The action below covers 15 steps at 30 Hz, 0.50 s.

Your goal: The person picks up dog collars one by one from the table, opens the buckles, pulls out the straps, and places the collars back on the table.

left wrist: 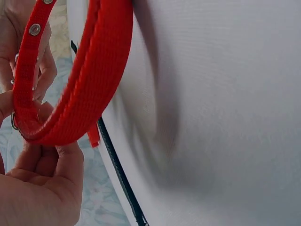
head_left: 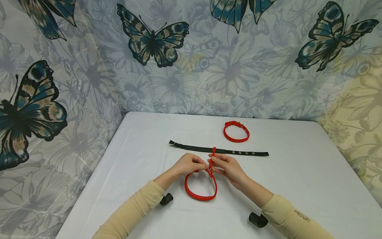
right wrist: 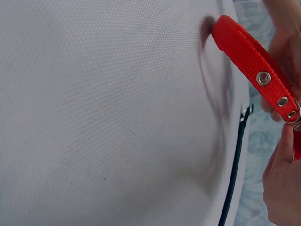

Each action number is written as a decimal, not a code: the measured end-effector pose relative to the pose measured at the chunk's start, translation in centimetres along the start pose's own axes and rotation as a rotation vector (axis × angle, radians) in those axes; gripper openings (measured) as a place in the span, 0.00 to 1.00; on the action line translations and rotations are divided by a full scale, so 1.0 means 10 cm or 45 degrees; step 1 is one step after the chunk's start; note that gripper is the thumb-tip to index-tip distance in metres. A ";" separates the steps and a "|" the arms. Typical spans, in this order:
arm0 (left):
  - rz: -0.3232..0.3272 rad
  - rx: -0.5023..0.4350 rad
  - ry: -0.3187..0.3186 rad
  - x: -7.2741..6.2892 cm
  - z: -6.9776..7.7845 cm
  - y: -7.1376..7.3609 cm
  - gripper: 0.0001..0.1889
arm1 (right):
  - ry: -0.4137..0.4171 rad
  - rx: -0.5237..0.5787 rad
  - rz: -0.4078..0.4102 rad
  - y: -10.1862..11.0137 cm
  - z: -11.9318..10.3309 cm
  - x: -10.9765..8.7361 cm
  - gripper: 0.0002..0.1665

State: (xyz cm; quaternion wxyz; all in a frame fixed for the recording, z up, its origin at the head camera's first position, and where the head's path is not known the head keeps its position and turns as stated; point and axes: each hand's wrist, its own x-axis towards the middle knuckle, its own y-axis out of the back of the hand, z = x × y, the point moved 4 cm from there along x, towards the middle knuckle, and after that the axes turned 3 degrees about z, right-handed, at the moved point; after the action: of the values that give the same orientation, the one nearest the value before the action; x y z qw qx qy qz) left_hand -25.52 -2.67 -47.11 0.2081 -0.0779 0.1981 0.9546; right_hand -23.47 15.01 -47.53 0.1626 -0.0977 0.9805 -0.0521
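Note:
A red collar (head_left: pixel 201 198) with metal eyelets forms a loop, held up over the white table by both hands. My left hand (head_left: pixel 188 164) pinches it beside the metal buckle, on the left of the join. From the right, my right hand (head_left: pixel 232 170) pinches the strap near the same buckle, and the strap's free end points away from me. In the left wrist view the padded band of the collar (left wrist: pixel 106 70) covers part of the fingers. The right wrist view shows eyelets along the collar (right wrist: pixel 247 56) and a metal ring near the right thumb.
Behind the hands a black collar (head_left: pixel 206 149) lies stretched out across the white table (head_left: pixel 143 132). Farther back is a second red collar (head_left: pixel 236 140), closed into a ring. A butterfly-patterned cloth (head_left: pixel 179 86) hangs behind the table. Black devices (head_left: pixel 258 220) sit by both wrists.

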 end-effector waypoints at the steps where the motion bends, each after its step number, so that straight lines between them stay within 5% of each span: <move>1: 0.007 -0.017 0.003 0.00 -0.01 0.00 0.06 | 0.002 -0.001 0.003 0.01 0.00 0.00 0.30; 9: 0.021 -0.225 0.029 -0.02 -0.03 -0.02 0.07 | 0.031 -0.020 0.002 0.03 -0.01 0.00 0.30; 15: 0.049 -0.237 0.000 -0.02 -0.02 -0.02 0.06 | 0.057 -0.085 -0.003 0.02 -0.02 0.00 0.29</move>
State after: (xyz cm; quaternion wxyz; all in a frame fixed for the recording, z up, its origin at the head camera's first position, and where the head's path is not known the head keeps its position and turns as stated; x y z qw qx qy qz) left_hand -25.22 -2.73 -47.32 0.1815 -0.0930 0.1101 0.9728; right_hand -23.55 15.25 -47.37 0.1373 -0.1030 0.9849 -0.0219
